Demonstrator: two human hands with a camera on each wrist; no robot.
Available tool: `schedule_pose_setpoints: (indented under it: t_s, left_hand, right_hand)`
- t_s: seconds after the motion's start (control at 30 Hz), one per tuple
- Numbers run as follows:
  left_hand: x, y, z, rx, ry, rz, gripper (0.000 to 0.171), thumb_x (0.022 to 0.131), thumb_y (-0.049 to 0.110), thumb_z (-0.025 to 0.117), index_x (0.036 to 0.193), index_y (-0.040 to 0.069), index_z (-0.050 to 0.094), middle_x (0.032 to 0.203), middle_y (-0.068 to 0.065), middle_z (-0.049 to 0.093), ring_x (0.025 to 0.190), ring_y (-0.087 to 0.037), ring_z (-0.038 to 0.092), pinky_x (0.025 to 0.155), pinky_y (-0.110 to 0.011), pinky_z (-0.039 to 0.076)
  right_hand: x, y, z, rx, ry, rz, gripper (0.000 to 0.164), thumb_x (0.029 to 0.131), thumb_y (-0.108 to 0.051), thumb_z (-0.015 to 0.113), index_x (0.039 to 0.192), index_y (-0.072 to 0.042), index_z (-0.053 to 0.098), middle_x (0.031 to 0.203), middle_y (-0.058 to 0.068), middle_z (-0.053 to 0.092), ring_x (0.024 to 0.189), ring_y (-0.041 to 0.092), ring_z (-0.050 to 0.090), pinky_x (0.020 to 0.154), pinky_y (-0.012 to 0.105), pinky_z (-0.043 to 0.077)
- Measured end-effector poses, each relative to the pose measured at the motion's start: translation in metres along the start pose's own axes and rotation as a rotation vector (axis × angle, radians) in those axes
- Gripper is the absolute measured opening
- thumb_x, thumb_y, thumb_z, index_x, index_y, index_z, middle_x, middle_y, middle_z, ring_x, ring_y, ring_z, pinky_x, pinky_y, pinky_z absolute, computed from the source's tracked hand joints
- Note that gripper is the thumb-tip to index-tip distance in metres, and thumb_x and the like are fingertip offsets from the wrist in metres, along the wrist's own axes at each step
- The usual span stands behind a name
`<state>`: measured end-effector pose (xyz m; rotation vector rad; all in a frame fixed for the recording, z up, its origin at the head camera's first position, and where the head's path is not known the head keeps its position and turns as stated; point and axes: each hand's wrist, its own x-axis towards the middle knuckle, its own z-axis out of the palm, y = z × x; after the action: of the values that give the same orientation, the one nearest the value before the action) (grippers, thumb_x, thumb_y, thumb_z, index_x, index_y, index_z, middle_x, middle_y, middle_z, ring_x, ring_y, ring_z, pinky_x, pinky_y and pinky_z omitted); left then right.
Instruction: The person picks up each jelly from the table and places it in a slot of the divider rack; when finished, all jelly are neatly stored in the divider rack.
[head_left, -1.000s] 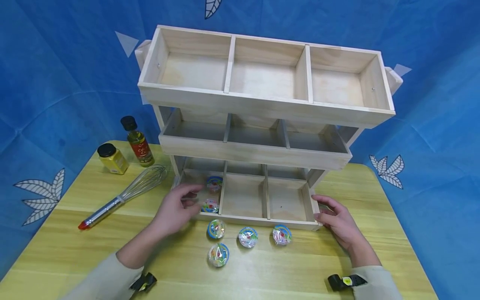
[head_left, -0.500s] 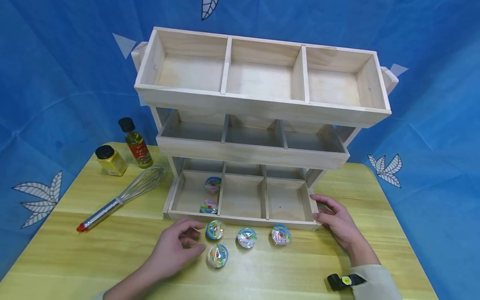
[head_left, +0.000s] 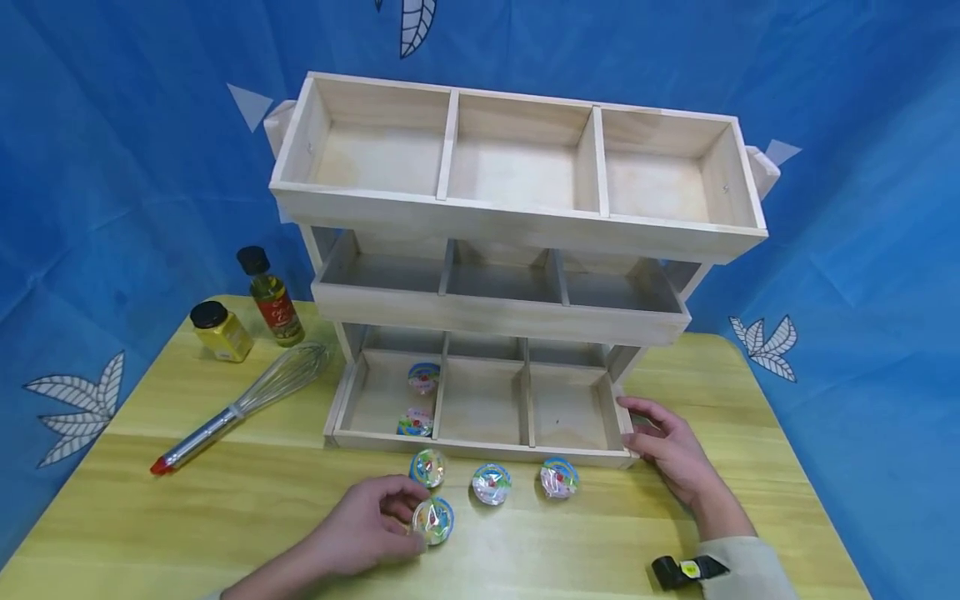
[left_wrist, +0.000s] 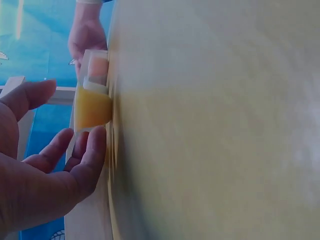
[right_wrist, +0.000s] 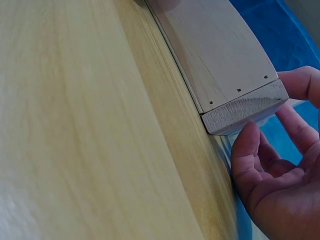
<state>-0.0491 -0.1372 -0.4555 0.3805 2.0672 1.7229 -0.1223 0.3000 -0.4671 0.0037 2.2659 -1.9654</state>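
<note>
My left hand is at the nearest jelly cup, thumb and fingers spread on its left side. In the left wrist view the fingertips come close to a yellow cup, while the thumb stands apart; whether they touch is hard to tell. My right hand rests its fingertips at the right end of the three-tier wooden rack, around the corner of the end panel. More jelly cups stand before the rack: one on the left, one in the middle, one on the right.
Two cups, one behind the other, lie in the bottom tier's left compartment. Left of the rack are a whisk, a yellow jar and an oil bottle. A blue patterned cloth hangs behind the table.
My left hand has left the bottom-left compartment and moved down and right to the nearest cup on the table. The right hand stays at the rack's end. The head view has shifted slightly.
</note>
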Motion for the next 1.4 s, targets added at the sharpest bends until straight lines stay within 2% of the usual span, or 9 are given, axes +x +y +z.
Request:
schedule_pose_setpoints:
  t_s: [0.17,0.4,0.53,0.77,1.07,1.4]
  left_hand:
    - [-0.001,0.000,0.002,-0.044,-0.039,-0.039,0.056,0.067,-0.006,0.084,0.119,-0.004,0.064,0.106,-0.010,0.062,0.087,-0.026,0.061,0.072,-0.031,0.059]
    - [0.001,0.001,0.005,-0.029,-0.049,-0.078,0.063,0.065,-0.005,0.086,0.123,0.001,0.064,0.106,-0.009,0.061,0.082,-0.026,0.060,0.069,-0.029,0.057]
    - [0.003,-0.001,0.009,-0.035,-0.053,-0.068,0.064,0.065,-0.006,0.085,0.125,-0.002,0.063,0.102,-0.010,0.061,0.073,-0.025,0.063,0.065,-0.030,0.059]
    - [0.003,-0.006,0.016,-0.027,-0.019,-0.045,0.062,0.066,-0.008,0.085,0.123,-0.002,0.063,0.098,-0.011,0.060,0.066,-0.020,0.062,0.062,-0.030,0.059]
    - [0.001,-0.012,0.020,-0.012,0.019,0.021,0.055,0.068,-0.006,0.086,0.118,-0.003,0.063,0.099,-0.011,0.060,0.065,-0.017,0.065,0.064,-0.031,0.060]
    - [-0.001,-0.011,0.011,-0.007,0.002,0.007,0.052,0.069,-0.004,0.086,0.116,-0.001,0.065,0.099,-0.012,0.060,0.071,-0.020,0.065,0.065,-0.032,0.060]
  right_hand:
    - [-0.001,-0.001,0.002,-0.001,0.005,0.007,0.055,0.088,0.005,0.068,0.139,0.008,0.048,0.140,0.022,0.041,0.102,0.023,0.058,0.081,0.030,0.056]
    - [-0.001,-0.001,0.001,-0.001,0.001,-0.006,0.056,0.088,0.006,0.068,0.140,0.008,0.047,0.140,0.022,0.042,0.105,0.021,0.059,0.081,0.029,0.055]
    - [-0.002,0.000,0.001,0.000,0.006,-0.005,0.055,0.088,0.006,0.067,0.139,0.008,0.047,0.139,0.021,0.042,0.105,0.021,0.059,0.082,0.028,0.055]
    - [-0.002,0.000,0.001,-0.007,0.007,0.001,0.055,0.088,0.005,0.067,0.140,0.008,0.047,0.142,0.023,0.040,0.106,0.023,0.057,0.083,0.028,0.055]
    - [-0.003,-0.001,0.001,0.001,0.001,-0.005,0.055,0.088,0.005,0.067,0.140,0.009,0.047,0.142,0.023,0.040,0.106,0.022,0.057,0.082,0.028,0.055]
    - [-0.002,-0.001,0.001,-0.004,0.005,0.007,0.056,0.089,0.005,0.067,0.140,0.007,0.046,0.143,0.023,0.039,0.106,0.023,0.057,0.082,0.029,0.055]
